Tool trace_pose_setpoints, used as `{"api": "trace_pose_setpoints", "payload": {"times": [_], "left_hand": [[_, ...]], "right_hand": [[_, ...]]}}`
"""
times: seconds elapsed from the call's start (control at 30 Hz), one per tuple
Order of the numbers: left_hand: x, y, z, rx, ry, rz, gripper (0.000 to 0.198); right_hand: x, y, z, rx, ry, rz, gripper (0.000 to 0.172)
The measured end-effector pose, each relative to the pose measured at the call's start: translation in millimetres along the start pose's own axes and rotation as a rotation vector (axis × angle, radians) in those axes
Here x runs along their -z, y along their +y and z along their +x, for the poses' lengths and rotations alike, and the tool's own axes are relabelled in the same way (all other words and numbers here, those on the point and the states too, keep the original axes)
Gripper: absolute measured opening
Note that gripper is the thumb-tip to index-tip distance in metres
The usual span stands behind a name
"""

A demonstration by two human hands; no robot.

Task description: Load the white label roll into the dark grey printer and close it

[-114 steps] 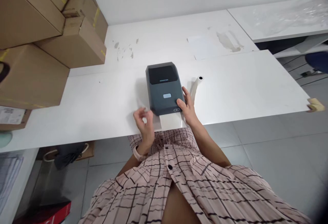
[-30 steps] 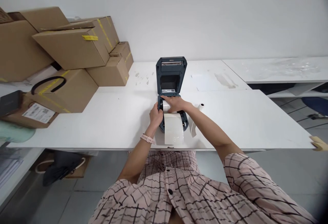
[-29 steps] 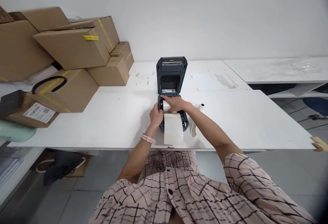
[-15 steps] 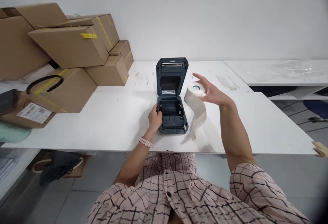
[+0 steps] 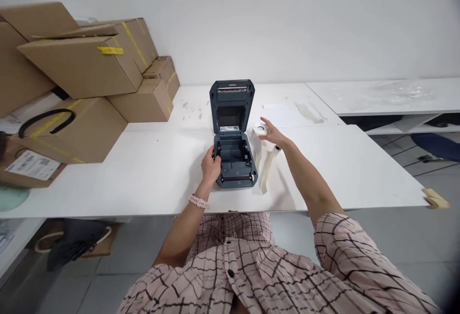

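A dark label printer (image 5: 235, 168) stands on the white table (image 5: 143, 175) with its lid (image 5: 232, 106) raised and its inner bay uncovered. My left hand (image 5: 211, 164) grips the printer's left side, fingers bent over the edge. Right of the printer, my right hand (image 5: 272, 134) holds a white label roll (image 5: 259, 128) between thumb and fingers. From the roll a loose strip (image 5: 266, 173) hangs down to the table beside the printer. A small dark round end shows just below my right hand; what it belongs to is unclear.
Cardboard boxes (image 5: 86, 67) with yellow tape are piled at the left. A black curved strap (image 5: 46, 113) lies over one box. Clear plastic (image 5: 406, 95) lies on the table at the back right. A tan piece (image 5: 436, 199) sticks out at the table's right corner.
The view has shifted slightly to the right. My right hand has brought the roll closer to the printer's right side, and the hanging strip has changed shape. My left hand stays on the printer.
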State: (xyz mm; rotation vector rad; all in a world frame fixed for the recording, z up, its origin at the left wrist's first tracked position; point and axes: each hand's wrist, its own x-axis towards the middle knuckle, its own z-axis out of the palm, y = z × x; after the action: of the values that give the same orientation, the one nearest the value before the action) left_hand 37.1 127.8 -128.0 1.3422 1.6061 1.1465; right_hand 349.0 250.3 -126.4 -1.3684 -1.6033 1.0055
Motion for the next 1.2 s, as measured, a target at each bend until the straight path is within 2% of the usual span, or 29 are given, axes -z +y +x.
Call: {"api": "trace_pose_setpoints", "payload": {"times": [0.13,0.23,0.33,0.4,0.47,0.57,0.67,0.77,0.87,0.93,1.07,1.2], "left_hand": [[-0.3,1,-1,0.018,-0.009,-0.011,0.062],[0.0,3,-1,0.031,-0.018,-0.011,0.062],[-0.2,1,-1,0.028,-0.019,-0.013,0.061],[-0.9,-1,0,0.030,-0.012,-0.022,0.062],[-1.8,-3,0,0.028,-0.009,-0.033,0.063],[-3.1,-3,1,0.014,-0.008,-0.052,0.063],[-3.4,-2,2,0.006,0.006,-0.054,0.062],[-3.8,-2,3,0.012,0.002,-0.047,0.060],[-5.2,-4,3,0.015,0.003,-0.077,0.060],[-6.5,-6,4,0.007,0.005,-0.098,0.061],[-8.0,-7,5,0.000,0.008,-0.119,0.059],[-7.6,-5,2,0.016,0.008,-0.167,0.058]], "right_hand": [[39,19,-40,-0.018,-0.016,0.259,0.086],[49,37,-82,-0.044,-0.019,0.313,0.072],[30,42,-112,-0.107,-0.061,0.267,0.072],[14,31,-123,-0.121,-0.053,0.271,0.068],[4,7,-129,-0.049,-0.084,0.318,0.064],[0,-51,-127,0.197,-0.253,0.334,0.061],[-16,-106,-109,0.384,-0.410,0.036,0.052],[-55,-133,-81,0.411,-0.485,-0.455,0.046],[-97,-133,-61,0.309,-0.526,-0.884,0.046],[-114,-128,-57,0.270,-0.547,-1.008,0.045],[-116,-118,-71,0.333,-0.492,-0.911,0.048],[-105,-111,-118,0.423,-0.359,-0.708,0.037]]}}
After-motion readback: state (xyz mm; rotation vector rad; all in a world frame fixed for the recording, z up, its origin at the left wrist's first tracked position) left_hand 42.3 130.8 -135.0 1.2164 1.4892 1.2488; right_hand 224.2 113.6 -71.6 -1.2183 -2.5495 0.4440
